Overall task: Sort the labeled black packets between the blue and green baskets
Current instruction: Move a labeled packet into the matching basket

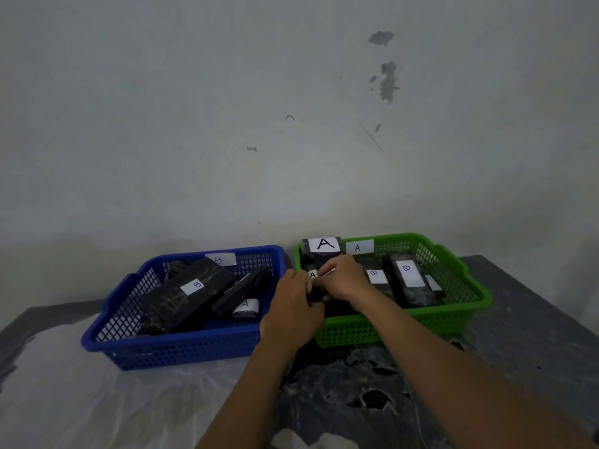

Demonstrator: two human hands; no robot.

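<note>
Packet [319,294], black, is gripped by fingers of left hand [296,306] and right hand [343,278], curled round it. Green basket [421,322] lies beneath them; blue basket [181,350] sits left.

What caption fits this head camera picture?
Both hands, left hand and right hand, grip a black packet in the green basket.

Labeled black packets [410,280] in both baskets [466,306]

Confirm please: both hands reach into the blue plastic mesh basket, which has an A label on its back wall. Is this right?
Not quite. In the head view both hands reach into the green plastic mesh basket; its back wall has the A label.
</note>
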